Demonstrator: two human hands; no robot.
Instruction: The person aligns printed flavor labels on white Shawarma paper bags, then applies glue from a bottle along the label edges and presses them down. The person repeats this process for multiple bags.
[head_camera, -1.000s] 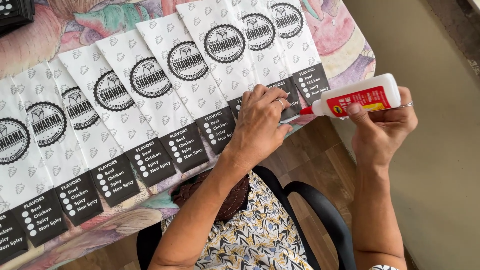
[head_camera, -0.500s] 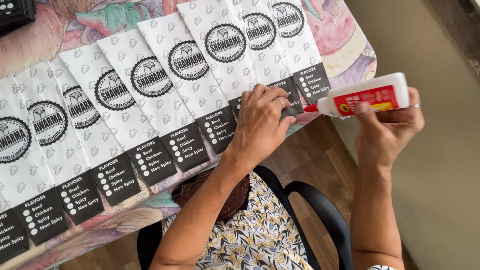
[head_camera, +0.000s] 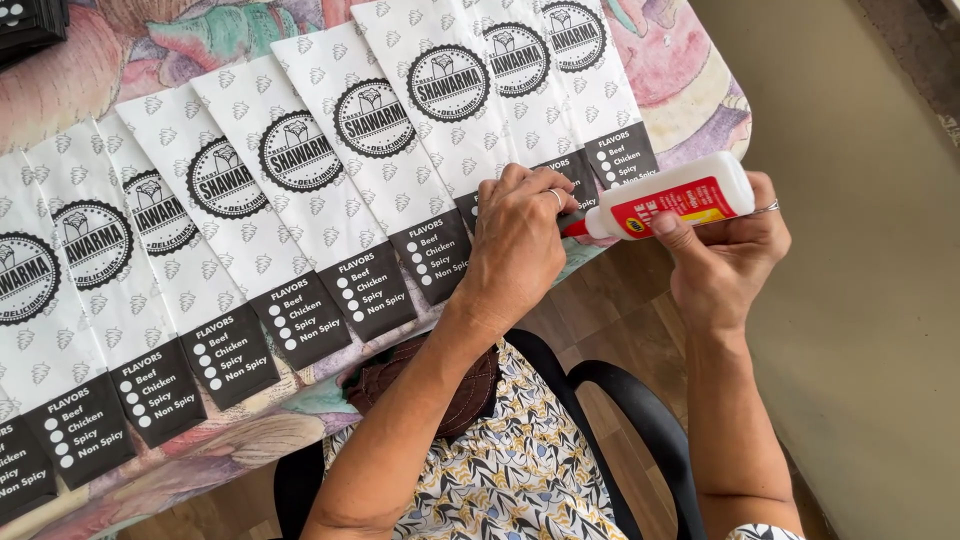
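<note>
My right hand grips a white glue bottle with a red label, held level beyond the table's right corner. Its red tip points left into the fingers of my left hand. That hand rests on the black lower ends of the paper sleeves at the right of the row. A ring shows on each hand. The left fingers hide the nozzle's end, so I cannot tell if glue is coming out.
Several overlapping white printed paper sleeves with black ends lie fanned across a floral tablecloth. A dark stack sits at the far left corner. A black chair is under me; tan floor lies to the right.
The glue bottle and my right hand have shifted slightly left and down toward my left hand. The left hand stays on the sleeve ends.
</note>
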